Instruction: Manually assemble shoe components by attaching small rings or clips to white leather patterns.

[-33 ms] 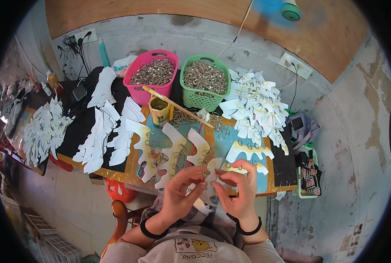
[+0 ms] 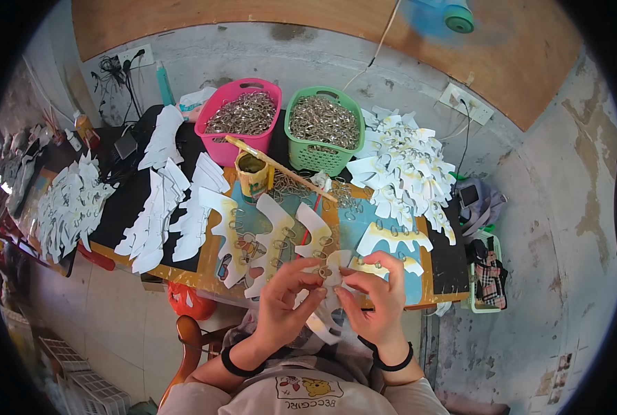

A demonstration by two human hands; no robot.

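Between my hands, just over the table's front edge, is a curved white cut-out piece (image 2: pixel 337 261) with scalloped edges. My left hand (image 2: pixel 287 294) pinches its left side, beside a metal ring (image 2: pixel 324 272) on the piece. My right hand (image 2: pixel 377 297) grips the other side with thumb and fingers. The piece's lower end (image 2: pixel 323 328) hangs below my hands over my lap. Close by on the table lie white cut-outs (image 2: pixel 275 232) with yellowish smears and metal rings on them. Another pair (image 2: pixel 393 238) lies beyond my right hand. My fingers partly hide the held piece.
A pink basket (image 2: pixel 207 142) and a green basket (image 2: pixel 320 160) full of metal rings stand at the back. A yellow glue-stained can (image 2: pixel 251 175) has a stick (image 2: pixel 284 171) across it. Piled cut-outs (image 2: pixel 405 162) lie right; plain white stacks (image 2: pixel 157 214) lie left.
The lower end of the held white piece has swung and shows more below my hands. Both hands stay in nearly the same place.
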